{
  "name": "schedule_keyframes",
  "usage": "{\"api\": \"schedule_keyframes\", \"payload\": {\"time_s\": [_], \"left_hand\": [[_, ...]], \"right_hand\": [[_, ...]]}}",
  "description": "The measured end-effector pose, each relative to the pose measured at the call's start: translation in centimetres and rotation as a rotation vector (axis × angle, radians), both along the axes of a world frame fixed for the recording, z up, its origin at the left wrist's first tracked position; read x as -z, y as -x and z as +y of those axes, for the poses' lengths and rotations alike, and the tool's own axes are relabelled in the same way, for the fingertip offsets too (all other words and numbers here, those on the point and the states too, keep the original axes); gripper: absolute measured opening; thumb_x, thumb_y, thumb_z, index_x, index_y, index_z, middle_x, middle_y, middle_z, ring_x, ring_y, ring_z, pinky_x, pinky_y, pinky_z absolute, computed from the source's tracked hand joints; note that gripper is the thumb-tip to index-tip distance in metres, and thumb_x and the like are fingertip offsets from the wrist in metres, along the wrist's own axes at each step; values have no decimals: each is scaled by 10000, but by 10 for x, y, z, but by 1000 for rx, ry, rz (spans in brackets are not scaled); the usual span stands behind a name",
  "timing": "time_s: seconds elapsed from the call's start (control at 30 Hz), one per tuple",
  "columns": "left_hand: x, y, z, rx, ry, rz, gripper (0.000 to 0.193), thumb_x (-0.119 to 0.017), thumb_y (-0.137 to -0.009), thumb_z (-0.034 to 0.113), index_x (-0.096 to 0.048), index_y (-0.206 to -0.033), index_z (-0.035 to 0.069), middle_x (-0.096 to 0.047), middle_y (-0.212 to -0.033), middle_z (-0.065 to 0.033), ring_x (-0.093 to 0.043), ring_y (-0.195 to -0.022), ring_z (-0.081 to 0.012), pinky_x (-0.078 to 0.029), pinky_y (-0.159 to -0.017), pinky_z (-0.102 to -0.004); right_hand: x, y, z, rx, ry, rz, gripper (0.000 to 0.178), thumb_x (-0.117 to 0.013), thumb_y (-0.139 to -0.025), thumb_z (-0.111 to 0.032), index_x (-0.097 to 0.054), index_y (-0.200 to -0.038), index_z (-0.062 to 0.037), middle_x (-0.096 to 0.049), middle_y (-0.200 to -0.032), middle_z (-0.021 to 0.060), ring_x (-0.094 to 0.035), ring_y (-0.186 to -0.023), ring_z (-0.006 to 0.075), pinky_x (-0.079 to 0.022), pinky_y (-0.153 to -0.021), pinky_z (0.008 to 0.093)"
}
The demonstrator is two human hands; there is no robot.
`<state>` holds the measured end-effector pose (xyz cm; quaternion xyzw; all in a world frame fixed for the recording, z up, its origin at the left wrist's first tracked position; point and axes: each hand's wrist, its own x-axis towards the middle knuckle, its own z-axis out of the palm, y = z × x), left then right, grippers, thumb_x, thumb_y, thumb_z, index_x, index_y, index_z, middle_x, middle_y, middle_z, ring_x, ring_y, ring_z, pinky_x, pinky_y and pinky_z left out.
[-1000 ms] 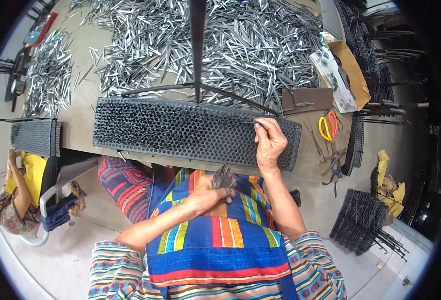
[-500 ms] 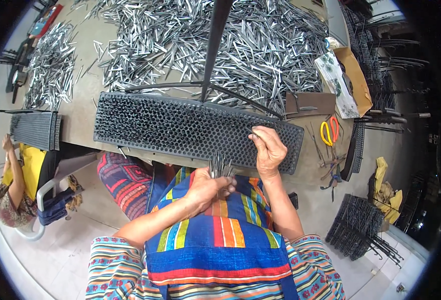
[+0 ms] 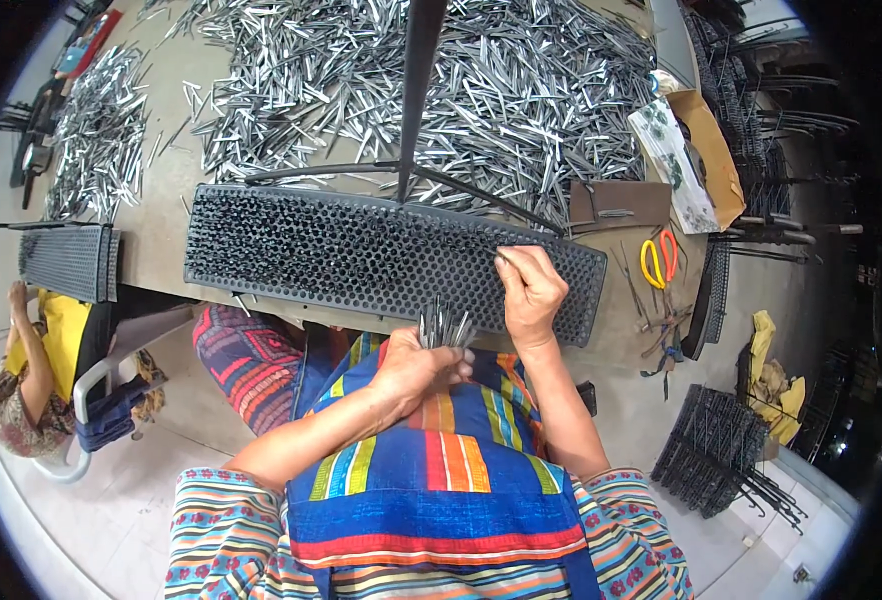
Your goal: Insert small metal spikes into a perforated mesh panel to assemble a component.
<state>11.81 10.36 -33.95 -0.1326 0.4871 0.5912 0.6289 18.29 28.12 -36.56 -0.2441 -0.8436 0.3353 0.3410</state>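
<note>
In front of me lies a long black perforated rack [image 3: 586,285]. Its holes on the left side are thickly filled with small dark upright pieces, thinning toward the right. Below the rack's front edge, my left hand [image 3: 416,372] is closed around a bunch of thin metal strips [image 3: 445,326], their ends fanning upward. Over the right part of the rack my right hand [image 3: 533,295] is closed in a pinch, thumb and fingertips together. Whatever sits between those fingertips is too small to make out.
Beyond the rack spreads a large heap of metal strips [image 3: 521,100], behind a black metal stand [image 3: 411,110]. Orange-and-yellow-handled scissors [image 3: 653,262], a brown plate [image 3: 626,205] and an open cardboard box [image 3: 709,150] are at right. Another person [image 3: 26,370] sits at far left beside a similar rack [image 3: 66,262].
My right hand has shifted slightly left over the rack, still pinched. The left hand stays in place with its bunch of metal strips.
</note>
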Motion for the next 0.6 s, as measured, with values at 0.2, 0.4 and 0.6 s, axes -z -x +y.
{"api": "schedule_keyframes", "payload": {"time_s": [0.2, 0.4, 0.6], "left_hand": [[3, 3, 7, -34, 7, 2, 131, -573, -847, -61, -641, -952, -21, -696, -816, -129, -670, -645, -181, -558, -545, -294], [4, 7, 11, -49, 15, -21, 112, -574, -845, -55, -638, -930, -20, -696, -805, -127, -671, -641, -182, -556, -537, -297], [0, 10, 13, -131, -38, -33, 124, -576, -836, -53, -646, -932, -19, -695, -807, -120, -675, -634, -191, -555, -530, -292]], "right_hand": [[-9, 10, -2, 42, 103, -54, 134, -678, -780, 66, -704, -907, 32, -650, -775, 90, -589, -610, 124, -452, -553, 253], [-6, 10, 1, -7, 37, -78, 133, -676, -790, 47, -706, -919, 30, -640, -757, 85, -578, -604, 109, -446, -558, 250], [-16, -23, -22, -141, 916, -232, 115, -714, -771, 11, -694, -871, 63, -645, -791, 42, -595, -665, 79, -462, -581, 223]]}}
